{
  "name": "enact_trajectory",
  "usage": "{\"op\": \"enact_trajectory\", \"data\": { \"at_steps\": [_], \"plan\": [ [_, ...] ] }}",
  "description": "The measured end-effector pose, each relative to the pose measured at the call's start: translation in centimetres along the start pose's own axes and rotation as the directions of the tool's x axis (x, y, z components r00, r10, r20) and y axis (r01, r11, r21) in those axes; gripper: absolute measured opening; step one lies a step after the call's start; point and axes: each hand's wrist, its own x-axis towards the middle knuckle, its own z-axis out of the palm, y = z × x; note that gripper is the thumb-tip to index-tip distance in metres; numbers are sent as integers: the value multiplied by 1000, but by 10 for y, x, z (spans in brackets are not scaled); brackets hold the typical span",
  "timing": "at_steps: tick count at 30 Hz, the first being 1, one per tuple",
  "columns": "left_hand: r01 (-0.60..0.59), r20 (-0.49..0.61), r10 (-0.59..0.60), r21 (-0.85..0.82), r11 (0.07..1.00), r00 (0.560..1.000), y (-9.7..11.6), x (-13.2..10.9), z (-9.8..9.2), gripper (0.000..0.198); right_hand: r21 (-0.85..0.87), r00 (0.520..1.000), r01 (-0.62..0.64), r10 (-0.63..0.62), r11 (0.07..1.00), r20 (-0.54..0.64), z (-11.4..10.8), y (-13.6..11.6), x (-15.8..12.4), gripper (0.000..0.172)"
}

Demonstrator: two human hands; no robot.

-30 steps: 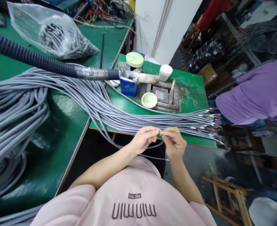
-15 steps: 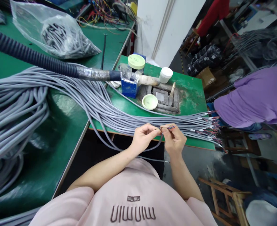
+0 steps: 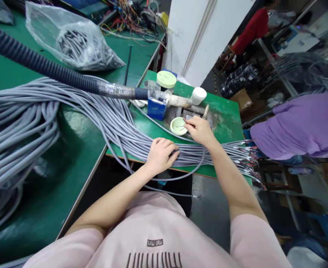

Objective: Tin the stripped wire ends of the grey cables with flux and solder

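My right hand (image 3: 199,130) is stretched forward over the small green table and pinches the stripped end of a grey cable (image 3: 200,163), its thin coloured wires pointing into a pale green dish (image 3: 178,125). That cable loops down off the table edge in front of me. My left hand (image 3: 160,154) rests with fingers curled on the bundle of grey cables (image 3: 119,126) lying across the table.
A black corrugated hose (image 3: 41,65) runs to a blue box (image 3: 156,108) beside a metal pot (image 3: 197,113). A green-lidded jar (image 3: 166,79), a white jar (image 3: 199,95) and a plastic bag (image 3: 74,44) lie behind. A person in purple (image 3: 300,124) bends at right.
Both hands had been pinching the cable end together near my chest. The right hand has moved forward to the green dish with the wires; the left has dropped onto the cable bundle.
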Motion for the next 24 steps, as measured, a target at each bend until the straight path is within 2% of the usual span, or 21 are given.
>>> {"op": "enact_trajectory", "data": {
  "at_steps": [7,12,20,24],
  "plan": [
    [-4,9,4,-6,1000,1000,1,-1,0,15,-337,968,5,80,942,239,16,-4,24,28],
    [-5,9,5,-11,1000,1000,0,-1,-1,16,-436,947,49,97,899,307,18,-8,26,31],
    [-9,3,10,-18,1000,1000,0,-2,0,15,-479,933,46,135,877,335,16,-15,28,31],
    [-10,3,10,-24,1000,1000,-1,-2,1,15,-448,969,18,96,894,229,-5,-3,31,31]
  ]
}}
